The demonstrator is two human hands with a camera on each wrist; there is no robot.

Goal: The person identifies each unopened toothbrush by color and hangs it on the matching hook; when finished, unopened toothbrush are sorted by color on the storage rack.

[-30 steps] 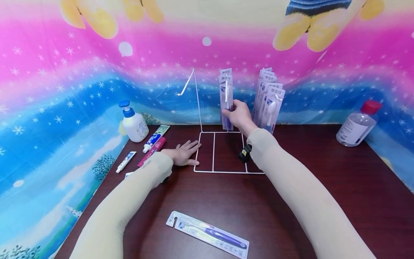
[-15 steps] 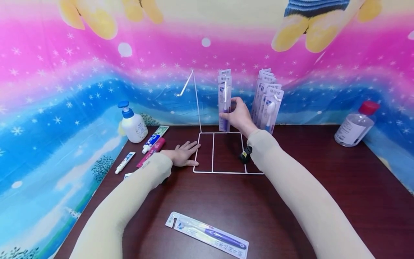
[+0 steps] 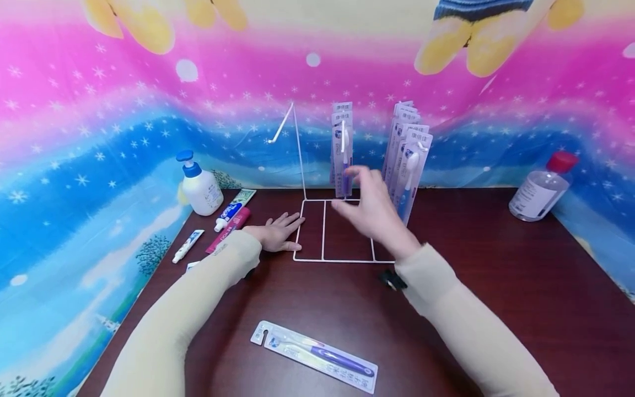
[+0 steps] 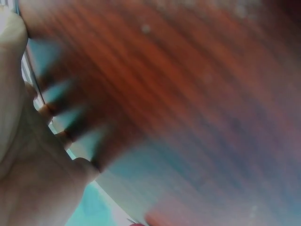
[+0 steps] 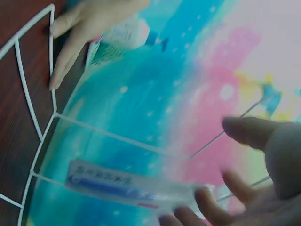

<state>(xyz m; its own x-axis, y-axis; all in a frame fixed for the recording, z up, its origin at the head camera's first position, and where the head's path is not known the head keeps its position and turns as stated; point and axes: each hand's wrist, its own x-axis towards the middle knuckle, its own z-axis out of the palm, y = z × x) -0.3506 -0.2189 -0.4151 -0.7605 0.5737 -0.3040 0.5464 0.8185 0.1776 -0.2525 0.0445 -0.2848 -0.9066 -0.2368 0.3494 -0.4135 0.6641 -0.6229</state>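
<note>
A white wire rack [image 3: 347, 261] stands on the table. My left hand [image 3: 278, 234] lies flat on the tabletop, its fingertips and thumb at the rack's left base wire; the left wrist view shows its palm [image 4: 37, 174] close up. Two or so packaged toothbrushes [image 3: 339, 179] hang from the middle hook. Just in front and to the right of them is my right hand [image 3: 378, 212], thumb and fingers spread apart with nothing held. In the right wrist view a gap separates its thumb from the loosely bent fingers, near a hanging purple toothbrush pack [image 5: 117, 188].
Several toothbrush packs [image 3: 413, 184] hang on the right hook; the left hook [image 3: 281, 124] is bare. One packaged purple toothbrush [image 3: 317, 358] lies at the front. Toothpaste tubes [image 3: 233, 212] and a pump bottle [image 3: 200, 190] are left, a red-capped bottle [image 3: 541, 190] far right.
My right hand has let go of the toothbrush pack on the middle hook and drawn back toward me, its fingers opening. My left hand has stayed in place.
</note>
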